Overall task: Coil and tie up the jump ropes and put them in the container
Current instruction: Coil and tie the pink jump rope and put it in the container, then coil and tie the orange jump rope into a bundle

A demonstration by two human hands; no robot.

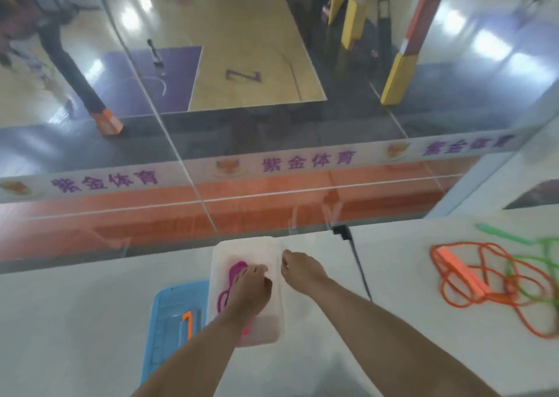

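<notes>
1. The step in hand looks like stowing: a coiled purple jump rope lies inside the translucent white container, which stands on the white table near the glass wall at the far edge.
2. The left hand reaches down into the container over the purple rope. Its fingers curl, but the blur hides whether they grip the rope or only press it, so I cannot tell.
3. The right hand rests at the container's right rim with fingers bent; whether it holds the rim or merely touches it is also unclear.
4. A blue lid lies flat just left of the container, touching or nearly touching it, with a small orange mark on it.
5. Well to the right on the table lie an orange jump rope and a green jump rope, both loose, uncoiled and tangled together.
6. Judging from this, one rope is nearly done and two remain. The next move calls for freeing both hands, reaching right, and separating orange from green before coiling and tying either.
</notes>
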